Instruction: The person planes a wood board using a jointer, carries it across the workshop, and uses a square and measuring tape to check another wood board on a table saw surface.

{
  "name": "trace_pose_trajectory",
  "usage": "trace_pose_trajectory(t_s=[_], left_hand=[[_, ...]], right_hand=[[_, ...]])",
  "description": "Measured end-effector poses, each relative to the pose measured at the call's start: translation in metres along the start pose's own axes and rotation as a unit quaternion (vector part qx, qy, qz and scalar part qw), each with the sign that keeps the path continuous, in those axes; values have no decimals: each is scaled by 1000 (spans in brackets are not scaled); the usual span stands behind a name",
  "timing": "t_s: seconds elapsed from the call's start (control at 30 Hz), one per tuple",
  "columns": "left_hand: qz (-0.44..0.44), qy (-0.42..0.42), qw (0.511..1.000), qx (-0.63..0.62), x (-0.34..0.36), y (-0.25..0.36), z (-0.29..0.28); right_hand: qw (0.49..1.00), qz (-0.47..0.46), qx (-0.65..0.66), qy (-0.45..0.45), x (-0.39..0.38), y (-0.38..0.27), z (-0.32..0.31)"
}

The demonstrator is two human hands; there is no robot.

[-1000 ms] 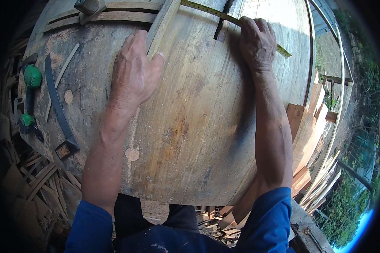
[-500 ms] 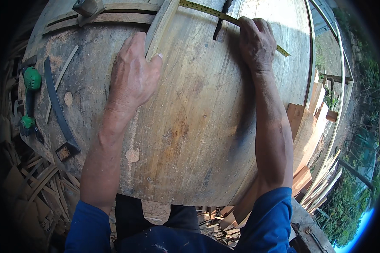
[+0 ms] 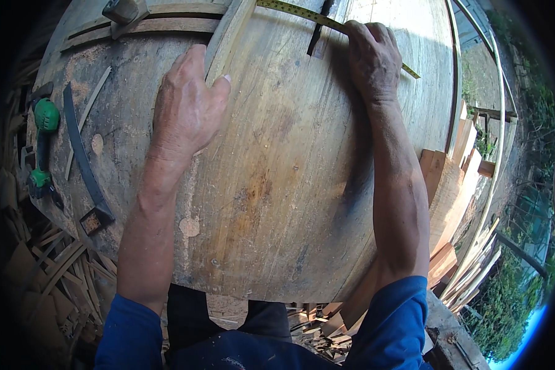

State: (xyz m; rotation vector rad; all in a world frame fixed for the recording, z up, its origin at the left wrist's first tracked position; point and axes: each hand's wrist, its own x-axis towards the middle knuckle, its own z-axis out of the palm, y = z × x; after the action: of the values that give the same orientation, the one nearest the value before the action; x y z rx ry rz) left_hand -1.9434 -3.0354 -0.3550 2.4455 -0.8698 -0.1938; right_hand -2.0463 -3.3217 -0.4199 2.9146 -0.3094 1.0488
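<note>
My left hand point(image 3: 188, 105) is closed around the near end of a pale wooden strip point(image 3: 231, 34), its thumb along the right side and its fingers on the left. Stretched across the far part of the worktable is a yellow tape measure point(image 3: 299, 12), its blade running from beside the strip to the right. My right hand point(image 3: 376, 61) is closed on the blade, and a short length of it pokes out past the hand. What lies under the right fingers is hidden. Behind the blade, a dark narrow slot point(image 3: 318, 37) cuts the tabletop.
Wooden rails with a metal block point(image 3: 126, 12) lie at the far left. A green power tool point(image 3: 43, 139), a dark curved metal bar point(image 3: 83, 148) and a thin wood sliver point(image 3: 92, 98) rest along the left side. Cut boards point(image 3: 444, 191) stand beyond the right edge. Wood scraps point(image 3: 61, 265) litter the ground.
The wooden strip, the tape and both hands appear shifted slightly left in the view, the left hand a little more. Both grips stay the same.
</note>
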Motion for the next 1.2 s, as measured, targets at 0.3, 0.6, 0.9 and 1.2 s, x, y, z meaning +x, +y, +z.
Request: trace_pose_trajectory(t_s=[0.3, 0.6, 0.9, 1.2], left_hand=[[-32, -14, 999, 2, 0, 5, -1], [-94, 142, 976, 139, 87, -64, -92], [0, 23, 972, 233, 147, -88, -118], [70, -29, 989, 126, 146, -97, -123]], right_hand=[[1000, 7, -11, -14, -2, 2, 0], [1000, 6, 5, -9, 0, -2, -3], [1000, 17, -9, -18, 0, -7, -6], [1000, -5, -1, -8, 3, -2, -2]])
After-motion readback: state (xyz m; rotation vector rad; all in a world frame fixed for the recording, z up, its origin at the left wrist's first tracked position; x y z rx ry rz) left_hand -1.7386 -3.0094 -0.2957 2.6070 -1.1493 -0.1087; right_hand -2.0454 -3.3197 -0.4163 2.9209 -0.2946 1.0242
